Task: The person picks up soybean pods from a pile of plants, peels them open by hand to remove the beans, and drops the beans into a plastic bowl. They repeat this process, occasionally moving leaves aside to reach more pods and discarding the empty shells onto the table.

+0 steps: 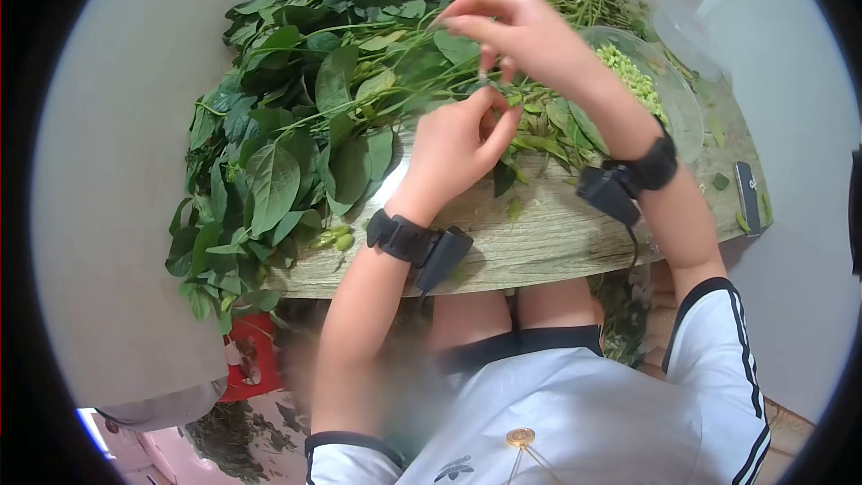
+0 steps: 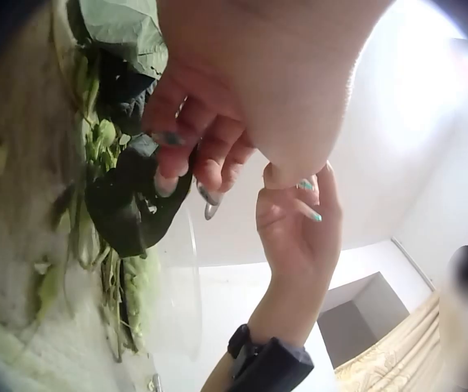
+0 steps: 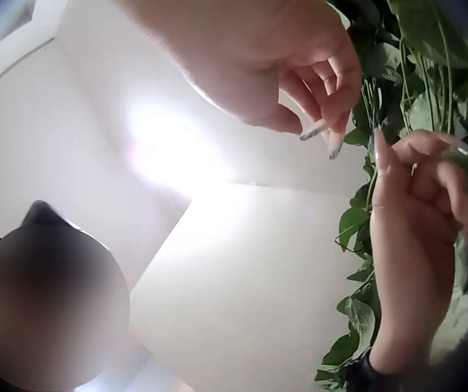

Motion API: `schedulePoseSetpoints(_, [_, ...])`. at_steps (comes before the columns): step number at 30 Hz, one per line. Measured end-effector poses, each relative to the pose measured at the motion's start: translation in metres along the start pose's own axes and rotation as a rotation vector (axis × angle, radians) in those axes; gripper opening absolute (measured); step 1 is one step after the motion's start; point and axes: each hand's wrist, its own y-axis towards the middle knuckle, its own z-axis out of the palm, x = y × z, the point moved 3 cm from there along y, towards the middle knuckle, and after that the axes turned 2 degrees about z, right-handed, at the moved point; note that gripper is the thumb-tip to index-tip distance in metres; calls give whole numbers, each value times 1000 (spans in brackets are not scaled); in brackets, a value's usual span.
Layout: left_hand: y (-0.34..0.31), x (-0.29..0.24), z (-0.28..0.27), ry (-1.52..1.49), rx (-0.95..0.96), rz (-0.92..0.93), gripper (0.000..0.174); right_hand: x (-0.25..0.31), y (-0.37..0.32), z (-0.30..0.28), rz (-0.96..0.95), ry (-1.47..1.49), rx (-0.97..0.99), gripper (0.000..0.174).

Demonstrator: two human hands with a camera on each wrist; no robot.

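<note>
A heap of leafy green bean plants (image 1: pixel 269 175) covers the left and back of the wooden table. My left hand (image 1: pixel 458 148) is over the heap's front edge, fingers curled among the stems; I cannot tell whether they grip one. A dark leaf (image 2: pixel 140 200) hangs right behind those fingers in the left wrist view. Just above and to the right, my right hand (image 1: pixel 530 36) reaches across with bent, spread fingers, its lower fingertips close to the left hand. In the right wrist view its thumb and fingers stand apart with nothing between them.
A clear plastic bowl (image 1: pixel 687 112) with shelled green beans (image 1: pixel 633 76) stands on the right. Loose pods (image 1: pixel 543 144) lie before it. A dark phone-like object (image 1: pixel 747 198) is near the right edge. Below the table's left corner is a red plastic item (image 1: pixel 251 355).
</note>
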Motion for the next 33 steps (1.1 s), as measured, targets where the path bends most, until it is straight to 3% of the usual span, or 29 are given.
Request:
schedulePoseSetpoints(1, [1, -4, -5, 380, -64, 110, 25, -2, 12, 12, -23, -75, 28, 32])
schedulePoseSetpoints(3, [5, 0, -13, 406, -143, 45, 27, -11, 39, 46, -222, -401, -25, 24])
schedulePoseSetpoints(5, [4, 17, -23, 516, -154, 82, 29, -25, 57, 77, -318, -547, -79, 19])
schedulePoseSetpoints(6, [3, 23, -26, 526, -99, -30, 35, -30, 66, 90, -372, -593, -86, 18])
schedulePoseSetpoints(7, [1, 21, -34, 534, -104, -27, 35, -33, 71, 100, -430, -640, -92, 17])
schedulePoseSetpoints(9, [-10, 20, -49, 605, 82, -264, 39, -43, 77, 116, -440, -687, -69, 17])
schedulePoseSetpoints(11, [-20, 6, -71, 587, 50, -240, 36, -47, 82, 125, -431, -698, -93, 17])
schedulePoseSetpoints(15, [-23, -6, -113, 721, -344, -89, 18, -52, 87, 132, -416, -711, -115, 13])
schedulePoseSetpoints(17, [-15, 6, -122, 763, -356, -103, 18, -52, 87, 132, -396, -722, -126, 11])
schedulePoseSetpoints(19, [-11, 33, -119, 816, -425, -20, 20, -44, 82, 127, -521, -724, -142, 10])
schedulePoseSetpoints(21, [-7, 48, -113, 795, -387, -113, 26, -40, 80, 124, -526, -755, -138, 11])
schedulePoseSetpoints(25, [-7, 65, -110, 804, -568, -193, 36, -33, 72, 128, -574, -812, -261, 13])
schedulePoseSetpoints(28, [-10, 76, -115, 907, -511, -152, 31, -22, 66, 133, -574, -801, -323, 14])
schedulePoseSetpoints(31, [-10, 82, -116, 932, -520, -161, 24, -20, 64, 135, -488, -908, -217, 13])
schedulePoseSetpoints(33, [-8, 86, -118, 962, -560, -258, 15, -20, 61, 134, -528, -863, -208, 11])
